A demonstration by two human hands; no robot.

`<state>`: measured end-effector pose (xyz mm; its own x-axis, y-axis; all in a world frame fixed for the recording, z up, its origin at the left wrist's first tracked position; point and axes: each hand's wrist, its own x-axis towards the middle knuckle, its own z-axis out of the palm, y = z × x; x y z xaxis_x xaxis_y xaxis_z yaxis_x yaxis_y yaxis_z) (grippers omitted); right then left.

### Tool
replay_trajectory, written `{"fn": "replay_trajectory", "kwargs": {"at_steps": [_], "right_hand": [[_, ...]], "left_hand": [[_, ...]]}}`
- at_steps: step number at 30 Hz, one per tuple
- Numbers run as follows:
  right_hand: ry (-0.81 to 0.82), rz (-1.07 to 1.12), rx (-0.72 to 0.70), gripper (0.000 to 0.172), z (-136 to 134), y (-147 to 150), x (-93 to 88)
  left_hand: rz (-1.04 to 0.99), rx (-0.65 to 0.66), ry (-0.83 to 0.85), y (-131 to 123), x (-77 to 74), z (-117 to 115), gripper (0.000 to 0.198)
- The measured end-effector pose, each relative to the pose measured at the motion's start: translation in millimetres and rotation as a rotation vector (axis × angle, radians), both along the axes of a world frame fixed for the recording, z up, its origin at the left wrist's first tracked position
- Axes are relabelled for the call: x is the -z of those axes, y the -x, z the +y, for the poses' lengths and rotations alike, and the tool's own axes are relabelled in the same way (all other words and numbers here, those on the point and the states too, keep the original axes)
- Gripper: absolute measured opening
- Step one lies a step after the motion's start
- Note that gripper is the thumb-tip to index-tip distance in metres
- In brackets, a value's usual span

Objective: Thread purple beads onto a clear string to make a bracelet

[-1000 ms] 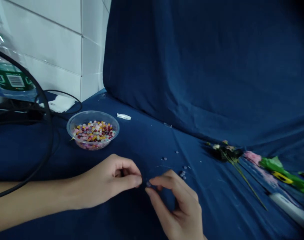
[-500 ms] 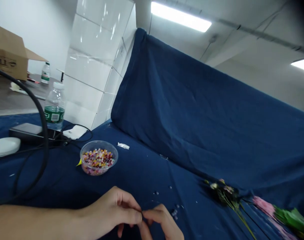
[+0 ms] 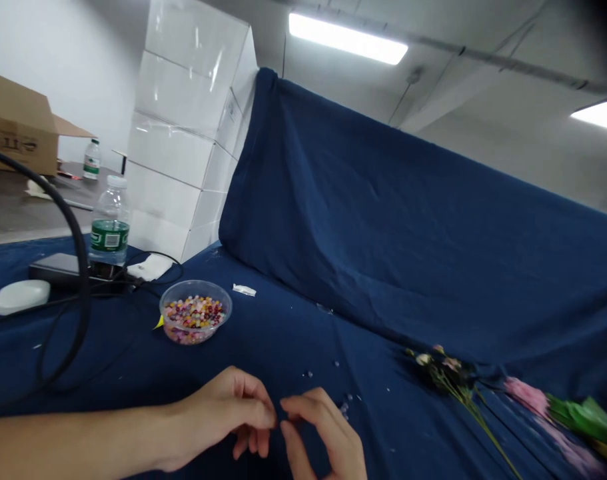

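My left hand (image 3: 232,410) is at the lower middle with thumb and forefinger pinched together; whatever lies between the tips is too small to make out. Just right of it, my right hand (image 3: 328,433) has its thumb and forefinger parted, and nothing shows between them. The fingertips of the two hands are close but apart. Several loose pale beads (image 3: 345,405) lie on the dark blue cloth (image 3: 273,347) beside and beyond my right hand. Farther off to the left stands a clear round plastic bowl (image 3: 226,315) holding many small coloured beads (image 3: 193,311).
Behind the bowl are a water bottle (image 3: 110,223), a dark box-shaped device (image 3: 58,270), a white rounded object (image 3: 21,297) and black cables (image 3: 83,293). A small white wrapper (image 3: 244,290) lies right of the bowl. Flowers (image 3: 453,377) rest at the right.
My fingertips have come apart: the right thumb and forefinger have spread and drawn away from the left pinch. The camera view has tilted slightly.
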<state>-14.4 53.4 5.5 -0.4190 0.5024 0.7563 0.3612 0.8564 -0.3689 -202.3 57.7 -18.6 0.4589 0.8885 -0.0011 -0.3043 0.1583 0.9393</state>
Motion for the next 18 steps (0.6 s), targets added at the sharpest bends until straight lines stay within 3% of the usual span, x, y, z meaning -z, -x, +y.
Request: {"fn": "replay_trajectory", "kwargs": {"at_steps": [5, 9, 18], "right_hand": [[0.006, -0.116, -0.041, 0.043, 0, -8, -5.1], [-0.037, -0.104, -0.031, 0.047, 1, -13, -2.1], [0.002, -0.159, -0.036, 0.052, -5, -14, -5.9]], "left_hand": [[0.049, 0.157, -0.012, 9, 7.9, 6, 0.017], [0.065, 0.242, -0.044, 17, 7.7, 8, 0.025], [0.186, 0.266, -0.048, 19, 3.7, -1, 0.038]]}}
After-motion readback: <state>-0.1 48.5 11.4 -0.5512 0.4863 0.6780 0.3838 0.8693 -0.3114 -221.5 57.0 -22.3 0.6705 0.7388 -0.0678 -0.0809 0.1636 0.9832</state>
